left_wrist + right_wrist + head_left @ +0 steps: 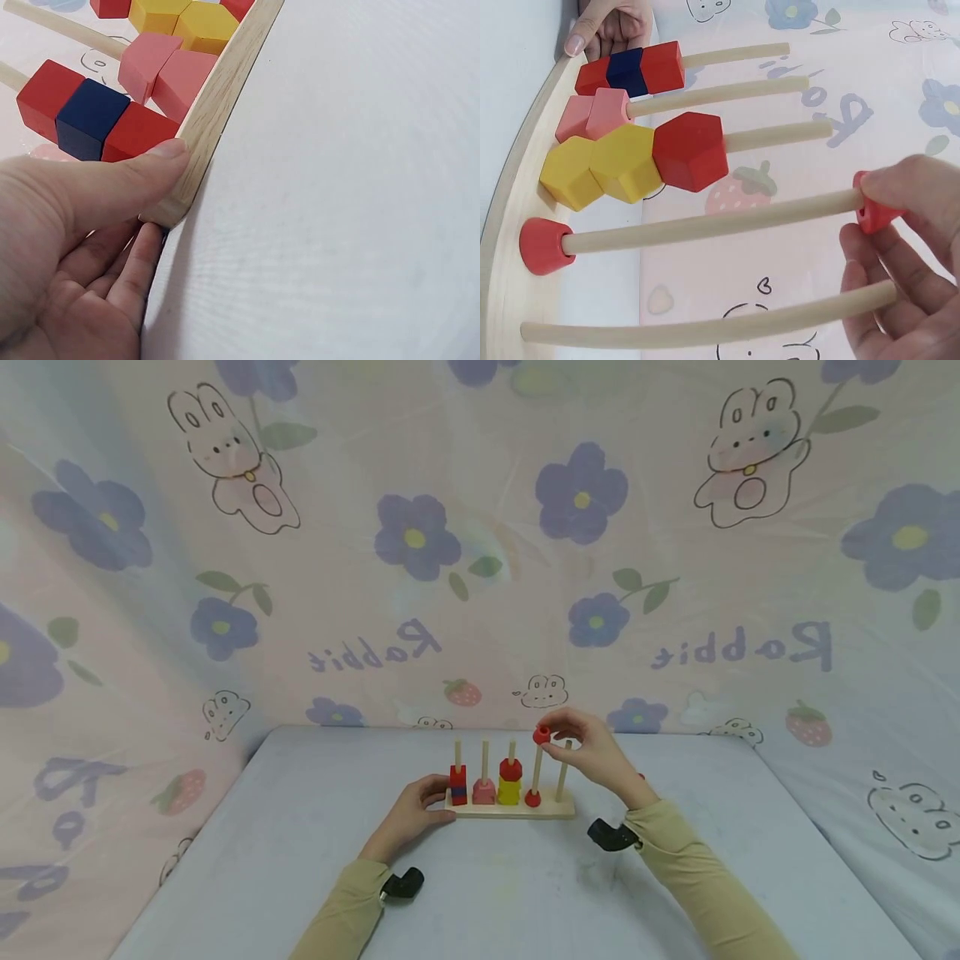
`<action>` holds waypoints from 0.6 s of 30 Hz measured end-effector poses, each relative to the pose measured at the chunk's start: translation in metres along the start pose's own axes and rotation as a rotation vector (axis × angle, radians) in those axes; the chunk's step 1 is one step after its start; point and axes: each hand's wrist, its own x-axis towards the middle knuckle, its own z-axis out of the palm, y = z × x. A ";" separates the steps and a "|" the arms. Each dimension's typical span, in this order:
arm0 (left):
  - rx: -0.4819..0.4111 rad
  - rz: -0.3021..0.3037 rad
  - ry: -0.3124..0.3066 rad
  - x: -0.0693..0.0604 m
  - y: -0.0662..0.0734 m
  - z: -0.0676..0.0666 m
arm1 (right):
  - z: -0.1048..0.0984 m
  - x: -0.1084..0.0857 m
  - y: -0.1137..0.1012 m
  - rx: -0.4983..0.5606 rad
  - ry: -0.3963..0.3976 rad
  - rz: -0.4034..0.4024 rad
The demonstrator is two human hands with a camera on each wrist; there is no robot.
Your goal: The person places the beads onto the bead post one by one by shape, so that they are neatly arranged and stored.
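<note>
A wooden stacking toy [513, 811] with several upright pegs stands on the table. My left hand [411, 814] grips the left end of its base, thumb [161, 161] on the near edge. With thumb and fingers my right hand [592, 752] pinches a red bead [874, 204] at the tip of the fourth peg [712, 221]; whether it is threaded on, I cannot tell. Another red bead [546, 246] sits at that peg's foot. Other pegs carry red and blue blocks [626, 73], pink blocks [609, 112], and yellow hexagons [626, 163] under a red one [690, 151].
The last peg [705, 334], at the right, is bare and passes close to my right fingers. Behind my right wrist a small red thing [641, 776] peeks out, mostly hidden. A patterned cloth [495, 610] hangs along the back of the white table [510, 893].
</note>
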 end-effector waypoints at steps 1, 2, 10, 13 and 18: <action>0.008 0.002 0.000 0.000 0.000 0.000 | 0.001 0.000 0.005 -0.009 0.001 0.008; 0.017 -0.005 0.002 -0.001 0.001 0.000 | 0.001 0.000 0.010 -0.016 0.000 0.016; 0.035 -0.006 0.012 -0.004 0.007 0.002 | 0.007 -0.004 0.030 -0.035 -0.006 0.097; 0.035 -0.006 0.012 -0.005 0.007 0.002 | 0.011 -0.008 0.038 -0.005 -0.004 0.153; 0.038 -0.025 0.014 -0.003 0.006 0.003 | 0.019 -0.015 0.053 0.102 -0.031 0.251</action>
